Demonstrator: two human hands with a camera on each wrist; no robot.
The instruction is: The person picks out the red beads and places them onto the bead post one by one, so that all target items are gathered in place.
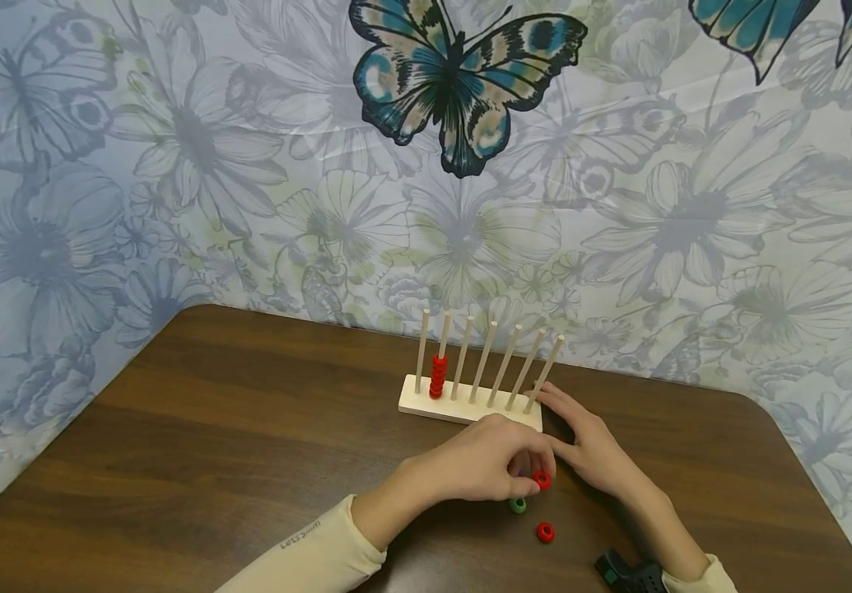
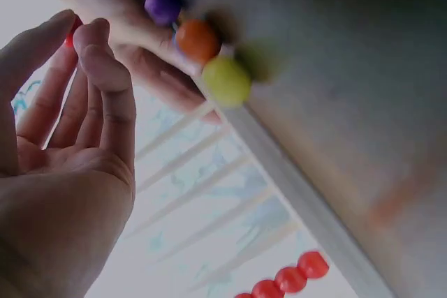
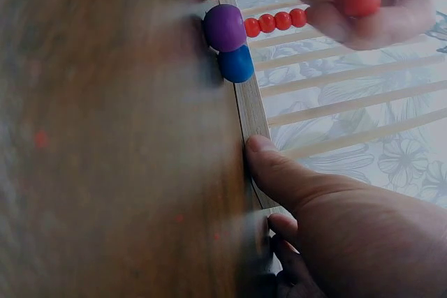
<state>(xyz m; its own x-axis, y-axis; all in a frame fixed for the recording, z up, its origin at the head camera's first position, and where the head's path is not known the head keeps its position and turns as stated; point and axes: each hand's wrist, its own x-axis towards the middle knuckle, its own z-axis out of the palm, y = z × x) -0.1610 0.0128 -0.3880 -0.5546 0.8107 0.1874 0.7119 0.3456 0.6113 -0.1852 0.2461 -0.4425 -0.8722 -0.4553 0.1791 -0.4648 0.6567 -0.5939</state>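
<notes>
A wooden peg stand (image 1: 418, 403) with a row of upright pegs is near the table's back edge. Several red beads (image 1: 437, 377) are stacked on its second peg from the left. In front of the stand, my left hand (image 1: 481, 461) pinches a red bead (image 2: 72, 32) between thumb and fingertips. My right hand (image 1: 598, 451) holds the right end of the base, thumb (image 3: 279, 172) along the front and fingers behind. Close below the left hand lie a green bead (image 1: 518, 505) and a red bead (image 1: 546, 532).
Loose yellow (image 2: 227, 82), orange (image 2: 198, 40) and purple (image 2: 164, 6) beads show in the left wrist view, mostly hidden by the left hand from above. A blue bead (image 3: 236, 64) shows in the right wrist view. Behind the brown table (image 1: 174, 428) hangs a butterfly-print cloth (image 1: 470, 247).
</notes>
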